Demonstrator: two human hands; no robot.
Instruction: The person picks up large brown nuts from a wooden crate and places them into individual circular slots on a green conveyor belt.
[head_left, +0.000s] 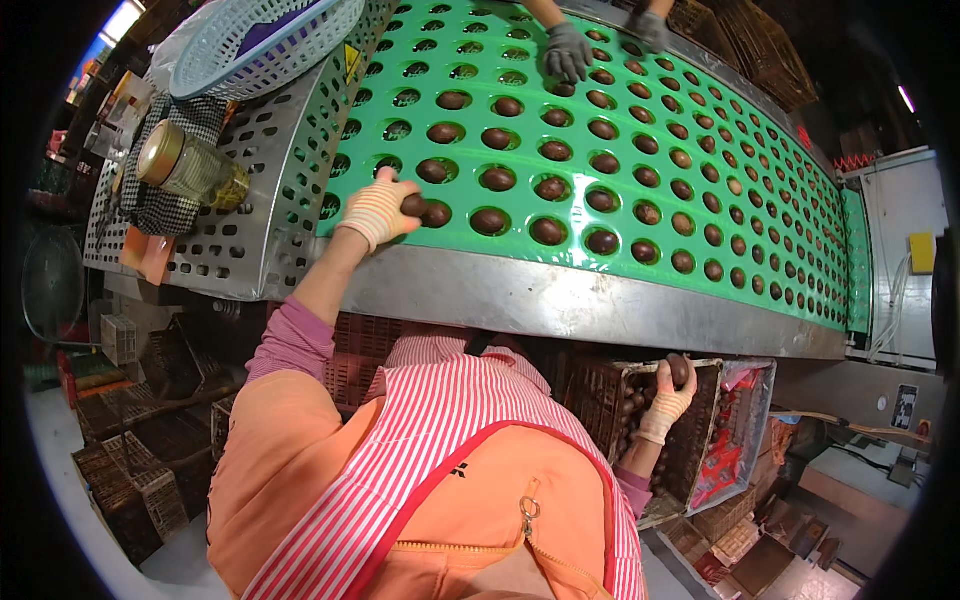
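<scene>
My left hand (381, 208), in a striped knit glove with bare fingertips, holds a dark brown egg (413, 205) over the near left part of a green moulded film (525, 211). Just right of that egg, another egg (436, 214) sits in a film pocket. Most pockets farther right hold similar eggs, while pockets in the leftmost columns hold none. My right hand (670, 397), gloved alike, grips a dark egg (677, 369) above a brown plastic crate (631, 427) of eggs, below the machine's metal front edge (600, 307).
Across the film are a co-worker's grey-gloved hands (568, 54). At left, a perforated metal cover (251, 176) bears a blue plastic basket (262, 56) and a lidded jar (191, 165). Beside the egg crate stands a bag-lined crate (731, 435) with red packets.
</scene>
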